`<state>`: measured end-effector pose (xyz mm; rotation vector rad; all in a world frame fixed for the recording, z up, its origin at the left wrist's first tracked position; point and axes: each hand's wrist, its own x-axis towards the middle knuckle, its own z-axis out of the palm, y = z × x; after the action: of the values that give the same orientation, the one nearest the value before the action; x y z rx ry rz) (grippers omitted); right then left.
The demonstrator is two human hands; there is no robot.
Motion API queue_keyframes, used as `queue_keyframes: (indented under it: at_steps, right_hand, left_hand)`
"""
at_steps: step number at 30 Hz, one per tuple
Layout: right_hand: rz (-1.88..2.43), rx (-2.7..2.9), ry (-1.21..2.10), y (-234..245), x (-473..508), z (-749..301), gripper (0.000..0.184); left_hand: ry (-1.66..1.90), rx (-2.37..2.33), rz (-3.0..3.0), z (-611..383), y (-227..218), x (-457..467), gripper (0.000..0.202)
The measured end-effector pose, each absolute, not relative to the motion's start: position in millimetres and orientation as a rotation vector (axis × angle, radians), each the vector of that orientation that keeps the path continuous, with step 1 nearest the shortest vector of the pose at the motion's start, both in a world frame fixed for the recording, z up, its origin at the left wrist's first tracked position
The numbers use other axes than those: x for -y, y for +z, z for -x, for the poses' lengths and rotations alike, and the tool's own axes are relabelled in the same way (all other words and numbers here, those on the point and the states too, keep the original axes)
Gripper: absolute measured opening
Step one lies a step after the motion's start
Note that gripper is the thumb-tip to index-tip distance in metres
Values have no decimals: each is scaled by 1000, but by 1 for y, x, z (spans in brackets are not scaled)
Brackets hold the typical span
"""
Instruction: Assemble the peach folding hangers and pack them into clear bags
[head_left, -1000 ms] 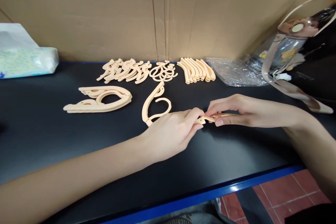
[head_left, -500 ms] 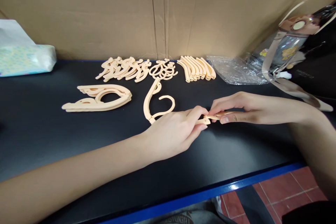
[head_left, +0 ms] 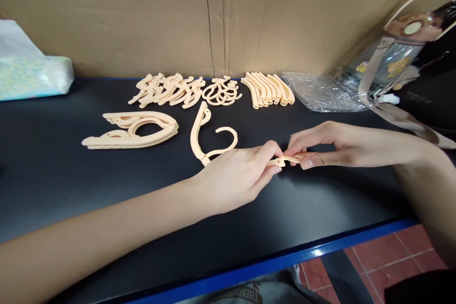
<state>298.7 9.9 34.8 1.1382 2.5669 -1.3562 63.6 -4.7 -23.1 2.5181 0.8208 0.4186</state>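
My left hand (head_left: 238,178) is closed around a cream plastic folding clothes hanger (head_left: 195,135); its curved arm and open hook stick out beyond my knuckles. The hanger's other arm ends between my left thumb and fingers, with a small hole showing. Pinched in my right hand (head_left: 320,145) is a slim cream hanger arm piece (head_left: 294,158), mostly covered by my fingers. Its tip meets the end of the hanger, but whether the two are joined I cannot tell. Left of my hands lie folded hangers (head_left: 149,142), stacked together.
Along the back lie piles of curved hanger arms (head_left: 171,90), hooks (head_left: 223,91) and straighter arm pieces (head_left: 267,89). A clear plastic bag (head_left: 320,92) and a strapped water bottle (head_left: 402,52) are at right. A tissue pack (head_left: 39,76) lies at left, before a cardboard wall (head_left: 142,19).
The hanger in my left hand has tilted slightly to the left. The arm piece in my right hand has shifted slightly against the hanger's end. Both grips stay the same.
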Motion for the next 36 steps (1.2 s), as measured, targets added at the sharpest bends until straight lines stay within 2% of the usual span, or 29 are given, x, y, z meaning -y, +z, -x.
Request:
queue_keyframes:
  at_steps: [16, 36]
  right_hand:
    - [-1034, -2611, -1365, 29, -10, -296, 29]
    - [-1088, -2586, -1395, 32, -14, -302, 32]
  left_hand:
    - [254, -761, -2568, -66, -20, 3, 13]
    - [348, -765, -2545, -62, -23, 1, 21]
